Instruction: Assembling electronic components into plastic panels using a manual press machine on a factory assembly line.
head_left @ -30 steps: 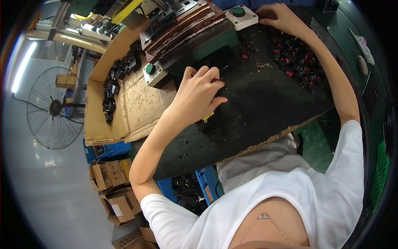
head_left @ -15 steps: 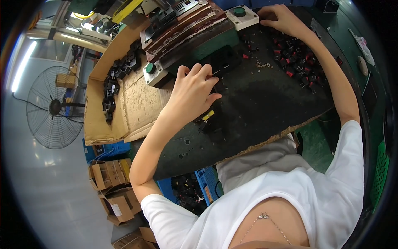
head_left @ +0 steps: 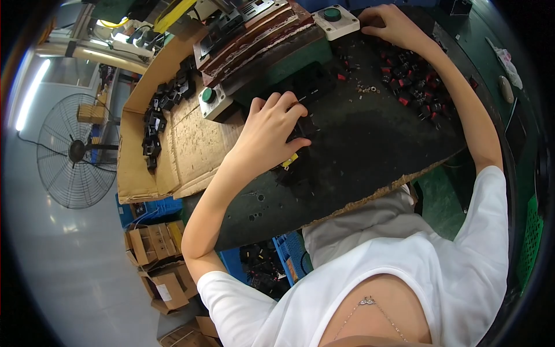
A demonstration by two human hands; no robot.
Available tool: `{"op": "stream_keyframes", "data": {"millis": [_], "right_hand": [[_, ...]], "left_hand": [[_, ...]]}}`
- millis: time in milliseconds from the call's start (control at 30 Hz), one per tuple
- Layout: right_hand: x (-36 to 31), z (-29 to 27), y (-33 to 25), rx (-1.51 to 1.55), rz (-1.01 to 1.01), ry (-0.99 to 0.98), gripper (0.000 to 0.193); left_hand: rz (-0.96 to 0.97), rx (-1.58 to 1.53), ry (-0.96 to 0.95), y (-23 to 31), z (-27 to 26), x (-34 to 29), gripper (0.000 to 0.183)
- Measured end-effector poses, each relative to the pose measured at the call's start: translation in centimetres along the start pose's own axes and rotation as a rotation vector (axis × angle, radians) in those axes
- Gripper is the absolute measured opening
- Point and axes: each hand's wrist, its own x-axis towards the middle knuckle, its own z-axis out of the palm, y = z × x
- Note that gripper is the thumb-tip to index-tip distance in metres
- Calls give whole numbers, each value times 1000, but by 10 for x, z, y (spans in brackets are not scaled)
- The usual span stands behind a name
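My left hand [head_left: 269, 136] is over the dark bench in the middle, fingers bent and apart, thumb stretched to the right. Close beneath it lies a dark part with a yellow patch [head_left: 290, 161], mostly covered by the hand. Whether my fingertips touch the black pieces under them is too dark to tell. Beyond the fingers is a long black plastic housing [head_left: 315, 88], in front of the press block. My right hand [head_left: 393, 26] is at the far right, beside a white switch box with a green button [head_left: 335, 22]. Its fingers curve with a gap at the thumb.
A layered brown press block [head_left: 260, 43] stands at the back. A second green-button box [head_left: 215, 104] sits at its left. Left of that, a cardboard tray [head_left: 193, 153] holds black parts [head_left: 155, 124]. Red-and-black small parts [head_left: 407, 81] are heaped right. A fan [head_left: 77, 150] stands far left.
My left hand has drawn slightly toward me, with its fingers a little lower. My right hand has barely shifted beside the switch box.
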Motion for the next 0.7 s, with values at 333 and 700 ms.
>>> {"op": "stream_keyframes", "data": {"millis": [333, 700], "right_hand": [[-1, 1, -2, 2, 15, -5, 25], [-1, -1, -2, -5, 9, -2, 23]], "left_hand": [[-15, 22, 38, -5, 1, -2, 42], [-206, -261, 359, -57, -57, -4, 39]]}}
